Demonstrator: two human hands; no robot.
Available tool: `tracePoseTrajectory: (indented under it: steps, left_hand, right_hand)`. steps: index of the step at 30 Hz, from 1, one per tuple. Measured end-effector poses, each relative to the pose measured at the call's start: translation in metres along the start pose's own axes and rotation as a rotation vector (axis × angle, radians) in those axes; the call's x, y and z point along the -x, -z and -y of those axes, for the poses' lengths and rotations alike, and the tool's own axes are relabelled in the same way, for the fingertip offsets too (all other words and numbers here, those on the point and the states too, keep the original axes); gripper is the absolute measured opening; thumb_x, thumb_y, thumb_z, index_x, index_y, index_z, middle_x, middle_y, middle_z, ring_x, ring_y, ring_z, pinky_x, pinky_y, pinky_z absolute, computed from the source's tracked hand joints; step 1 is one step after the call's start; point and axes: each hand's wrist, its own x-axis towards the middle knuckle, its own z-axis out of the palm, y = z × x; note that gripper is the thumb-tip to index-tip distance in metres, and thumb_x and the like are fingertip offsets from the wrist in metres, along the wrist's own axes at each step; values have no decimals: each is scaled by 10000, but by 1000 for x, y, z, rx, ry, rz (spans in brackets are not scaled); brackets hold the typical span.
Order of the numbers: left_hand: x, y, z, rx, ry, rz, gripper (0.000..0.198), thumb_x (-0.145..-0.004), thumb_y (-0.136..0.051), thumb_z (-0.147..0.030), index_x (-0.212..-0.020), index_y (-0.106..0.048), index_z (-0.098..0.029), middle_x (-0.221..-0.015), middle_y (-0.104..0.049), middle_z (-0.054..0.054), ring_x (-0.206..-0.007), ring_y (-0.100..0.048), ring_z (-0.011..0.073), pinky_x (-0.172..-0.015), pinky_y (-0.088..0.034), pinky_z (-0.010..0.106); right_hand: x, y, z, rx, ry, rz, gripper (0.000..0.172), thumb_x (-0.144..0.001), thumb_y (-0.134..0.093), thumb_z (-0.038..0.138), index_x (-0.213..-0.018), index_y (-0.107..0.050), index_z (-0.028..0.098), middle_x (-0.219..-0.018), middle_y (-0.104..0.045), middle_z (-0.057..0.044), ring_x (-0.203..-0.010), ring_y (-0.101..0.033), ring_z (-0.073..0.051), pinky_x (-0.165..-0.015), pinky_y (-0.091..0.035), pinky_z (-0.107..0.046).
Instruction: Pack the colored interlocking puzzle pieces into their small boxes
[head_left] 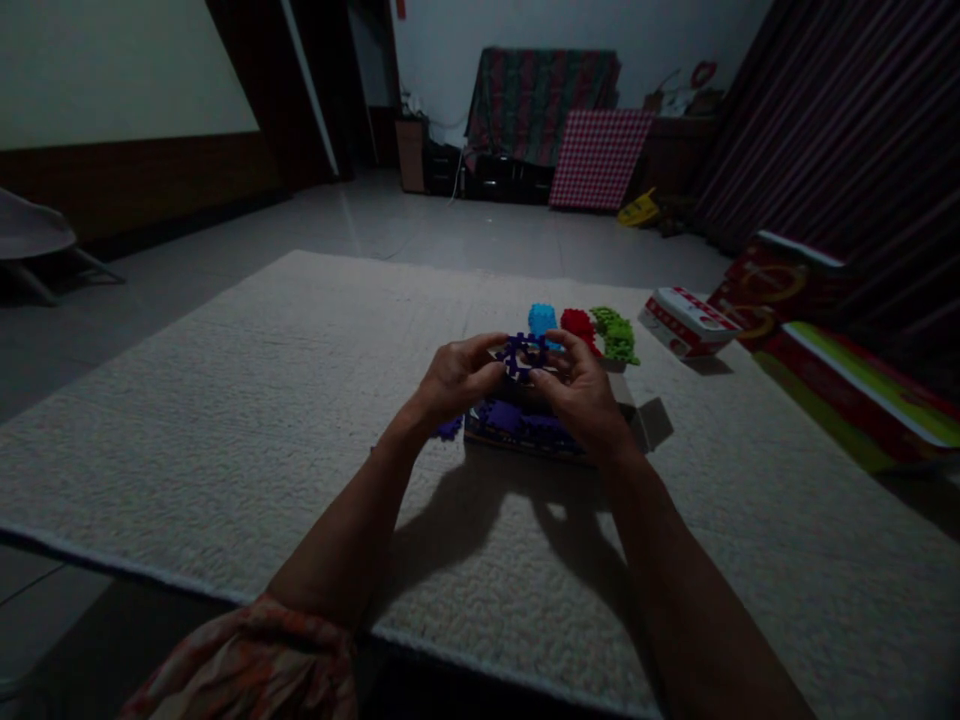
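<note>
Between my two hands is a dark purple piece with notched edges and open gaps [516,360], like interlocking foam or plastic puzzle pieces joined together. My left hand [461,378] pinches its left side with thumb and fingers. On the opposite side, my right hand [576,385] grips it the same way. Just below the hands stands an open box [525,447] with more purple notched pieces [501,415] in it. Another purple piece [448,430] lies on the mat left of the box, partly behind my left forearm.
Behind the box sit blue [541,318], red [577,326] and green notched pieces [616,335]. A red and white box [690,320] stands on the pale textured mat [247,390]. Larger red cartons [862,390] line the right side. At far left is a low seat [34,230].
</note>
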Motion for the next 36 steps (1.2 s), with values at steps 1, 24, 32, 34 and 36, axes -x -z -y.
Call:
tracePoseTrajectory:
  steps: [1,24,32,34,36]
  left_hand:
    - [-1,-4,-1,-41,8,-9,398,-805,-586,-232,-1166,-695,-105,-642,-676,11,-533,-561,100,-534,-477,220]
    - [-25,5,-20,-320,-4,184,361,-734,-548,-160,-1053,-706,-101,-668,-683,37,-574,-572,116,-532,-431,227]
    - [-22,8,-10,-203,9,164,336,-723,-547,-177,-1009,-710,-107,-621,-653,18,-552,-555,113,-500,-414,218]
    - [-22,7,-9,-199,-1,163,339,-721,-547,-169,-1013,-708,-105,-618,-650,17,-546,-550,111,-505,-415,222]
    - [-23,9,-10,-207,-4,155,336,-721,-545,-162,-1009,-709,-105,-603,-641,12,-532,-541,108,-504,-411,225]
  right_hand:
    - [0,3,-2,24,-17,6,598,-739,-689,323,-1287,-471,227,-1141,-707,-97,-946,-716,-247,-803,-621,-439]
    - [-3,20,6,849,339,43,644,-818,-634,237,-1422,-454,102,-1106,-687,-170,-828,-697,-264,-830,-574,-447]
    - [-4,19,5,939,393,122,595,-833,-601,221,-1406,-458,148,-1198,-659,-174,-1030,-663,-322,-888,-538,-483]
    - [-4,21,7,979,399,132,576,-816,-612,209,-1373,-485,135,-1181,-667,-175,-1048,-656,-325,-877,-535,-460]
    - [-3,25,12,993,370,143,530,-803,-634,225,-1315,-529,138,-1085,-698,-146,-937,-681,-292,-801,-544,-408]
